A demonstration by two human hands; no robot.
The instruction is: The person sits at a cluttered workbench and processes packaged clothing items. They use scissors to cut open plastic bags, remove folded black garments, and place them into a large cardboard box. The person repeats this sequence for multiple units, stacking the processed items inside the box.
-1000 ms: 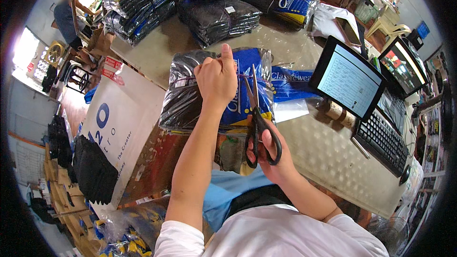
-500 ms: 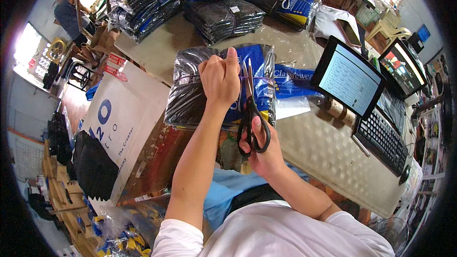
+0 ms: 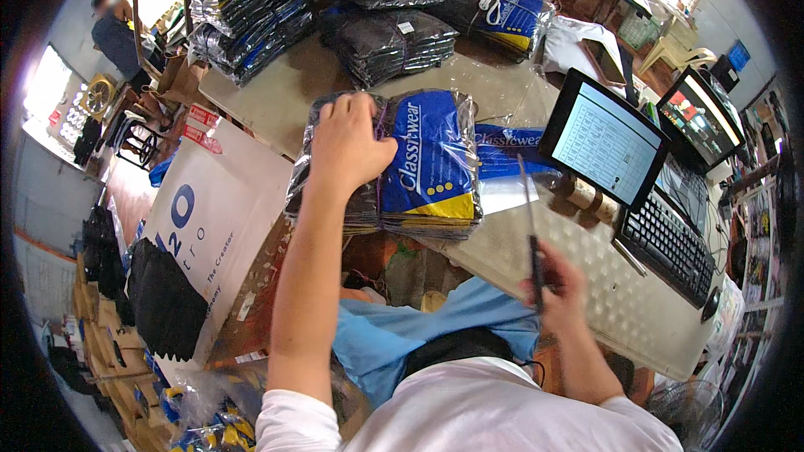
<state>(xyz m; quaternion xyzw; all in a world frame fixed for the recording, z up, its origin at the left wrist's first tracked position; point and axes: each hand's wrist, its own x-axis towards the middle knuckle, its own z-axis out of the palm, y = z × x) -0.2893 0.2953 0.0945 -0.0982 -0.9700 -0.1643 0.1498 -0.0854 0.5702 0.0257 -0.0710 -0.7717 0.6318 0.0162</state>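
A bundle of flat black garments in clear plastic bags with a blue and yellow card (image 3: 435, 163) lies at the table's edge in front of me. A thin purple string (image 3: 379, 201) runs across it. My left hand (image 3: 347, 138) is closed over the bundle's left half beside the string; its fingertips are hidden. To the right and nearer me, my right hand (image 3: 559, 289) grips black-handled scissors (image 3: 531, 230). The blades point away from me, held apart from the bundle. Motion blurs this hand and the scissors.
Stacks of bagged garments (image 3: 251, 12) stand at the table's far side. A tablet (image 3: 605, 138), a keyboard (image 3: 670, 243) and a laptop (image 3: 703, 117) are on the right. A white printed box (image 3: 226, 192) stands left. A person (image 3: 121, 38) is at far left.
The scissors in my right hand have moved from the bundle to the right and toward me. My left hand has shifted left and lowered from its raised fist, uncovering more of the blue card.
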